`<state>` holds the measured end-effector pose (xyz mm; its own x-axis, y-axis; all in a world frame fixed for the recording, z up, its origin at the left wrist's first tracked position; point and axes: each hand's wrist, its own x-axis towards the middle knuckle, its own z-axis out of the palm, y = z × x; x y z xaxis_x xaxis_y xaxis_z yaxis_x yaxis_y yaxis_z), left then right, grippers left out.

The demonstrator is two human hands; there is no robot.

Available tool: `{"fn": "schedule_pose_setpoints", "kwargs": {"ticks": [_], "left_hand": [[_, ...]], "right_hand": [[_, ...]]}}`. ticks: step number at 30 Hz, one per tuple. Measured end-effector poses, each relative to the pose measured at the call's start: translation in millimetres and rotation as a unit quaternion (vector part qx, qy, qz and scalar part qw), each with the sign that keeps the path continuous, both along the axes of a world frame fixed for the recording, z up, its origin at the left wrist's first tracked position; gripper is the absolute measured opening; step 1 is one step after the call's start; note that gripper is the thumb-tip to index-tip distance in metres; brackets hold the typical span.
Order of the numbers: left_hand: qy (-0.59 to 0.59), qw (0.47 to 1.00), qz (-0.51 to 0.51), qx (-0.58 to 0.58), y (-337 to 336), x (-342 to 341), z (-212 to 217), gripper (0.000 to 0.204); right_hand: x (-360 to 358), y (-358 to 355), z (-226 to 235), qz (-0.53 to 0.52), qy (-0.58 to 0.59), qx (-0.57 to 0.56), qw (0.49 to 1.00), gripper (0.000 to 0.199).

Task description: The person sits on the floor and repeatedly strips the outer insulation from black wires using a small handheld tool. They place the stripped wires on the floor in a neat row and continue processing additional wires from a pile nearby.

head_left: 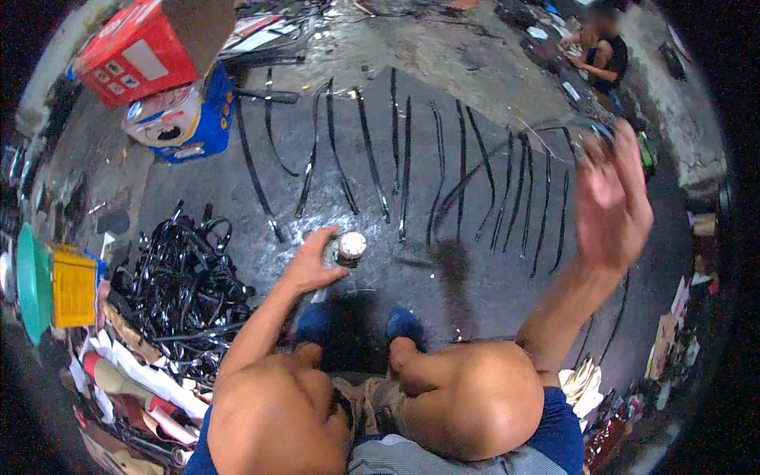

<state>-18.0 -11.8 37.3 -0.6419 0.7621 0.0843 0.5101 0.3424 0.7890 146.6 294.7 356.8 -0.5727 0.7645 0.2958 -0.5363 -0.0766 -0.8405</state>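
My left hand (pixel 313 265) curls its thumb and fingers around a small round can (pixel 351 247) with a whitish, stained top, low over the dark floor sheet. Raised at the right, my right hand (pixel 613 210) is blurred by motion. Its fingers look bent together near the end of a black strip (pixel 567 142); what they pinch is too smeared to make out. Many long, narrow black strips (pixel 405 170) lie side by side across the dark sheet (pixel 380 285) in front of me, several of them under and beside my right hand.
A tangled heap of glossy black strips (pixel 186 281) lies at my left. Beyond it stand a red box (pixel 146 59) and a blue-and-white box (pixel 210 119). A yellow container (pixel 75 285) and a green lid-like disc (pixel 32 281) are at far left. Another person (pixel 603 51) sits at the far right.
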Motion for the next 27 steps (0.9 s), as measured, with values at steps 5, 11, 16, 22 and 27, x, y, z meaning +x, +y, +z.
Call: {"fn": "schedule_pose_setpoints", "kwargs": {"ticks": [5, 11, 16, 22, 27], "left_hand": [[0.193, 0.944, 0.159, -0.213, -101, -80, -6, 0.037], [0.324, 0.839, 0.087, -0.429, -194, -136, 1, 0.029], [0.378, 0.836, 0.123, -0.377, -244, -157, -18, 0.028], [0.226, 0.890, 0.326, -0.224, -216, -132, 35, 0.024], [0.259, 0.772, 0.580, 0.019, -296, -126, 88, 0.020]], "right_hand": [[-82, 84, -30, 0.015, -0.148, 0.066, 0.987, 0.033], [-151, 179, -30, -0.078, -0.080, 0.130, 0.985, 0.030], [-164, 158, -84, -0.208, -0.104, 0.185, 0.955, 0.031], [-120, 80, -283, -0.374, -0.300, 0.220, 0.850, 0.018], [-74, 26, -394, -0.323, -0.473, 0.089, 0.815, 0.020]]}}
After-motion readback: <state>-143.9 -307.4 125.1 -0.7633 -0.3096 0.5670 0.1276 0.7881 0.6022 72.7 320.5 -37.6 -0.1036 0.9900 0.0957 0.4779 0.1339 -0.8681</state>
